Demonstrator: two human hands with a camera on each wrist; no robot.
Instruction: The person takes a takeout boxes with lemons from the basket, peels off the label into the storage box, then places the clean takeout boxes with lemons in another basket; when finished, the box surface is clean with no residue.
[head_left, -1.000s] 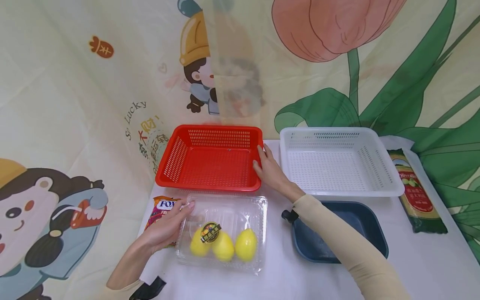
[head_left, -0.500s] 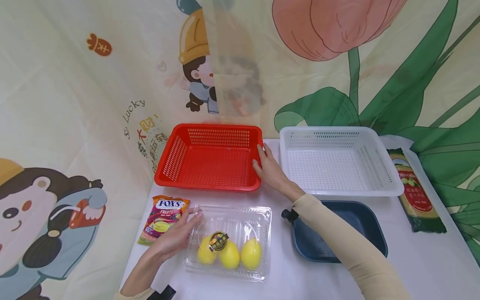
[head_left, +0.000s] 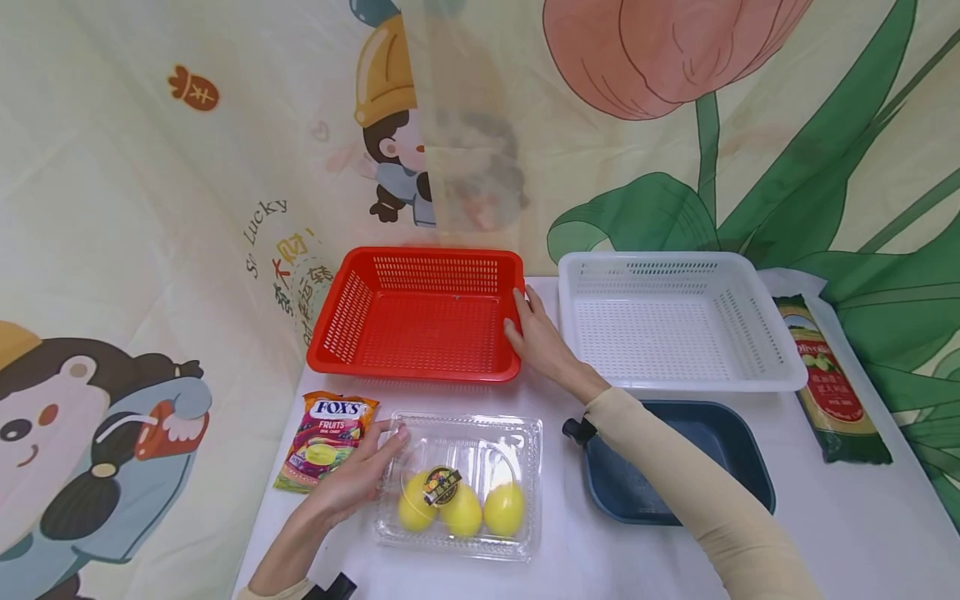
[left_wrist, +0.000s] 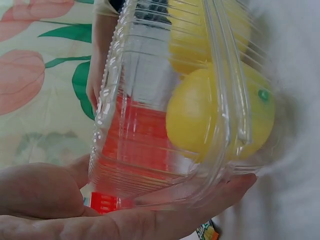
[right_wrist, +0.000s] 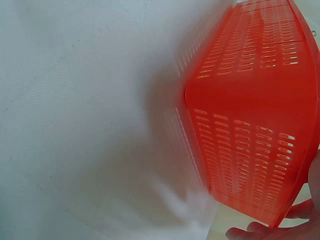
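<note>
My left hand [head_left: 360,471] grips the left side of a clear plastic clamshell box [head_left: 517,442], thumb over the lid. Inside the box sit three lemons [head_left: 505,509]; a dark round sticker [head_left: 442,485] is on its lid. In the left wrist view the thumb and a straight finger [left_wrist: 220,197] lie on either side of the box's end. My right hand [head_left: 538,337] holds the right rim of a red slotted basket [head_left: 420,375]. In the right wrist view, fingertips [right_wrist: 245,232] show at the basket's [right_wrist: 240,100] rim, the rest of that hand mostly out of frame.
A white slotted basket [head_left: 675,385] stands at the back right, a dark blue tray [head_left: 731,442] in front of it, partly under my right sleeve. A FOX'S candy bag [head_left: 326,437] lies left of the box. A green and red food packet [head_left: 832,383] lies far right.
The clear box has shifted toward me and slightly right, with my left hand on it, uncovering more of the candy bag. The right hand has stayed on the red basket.
</note>
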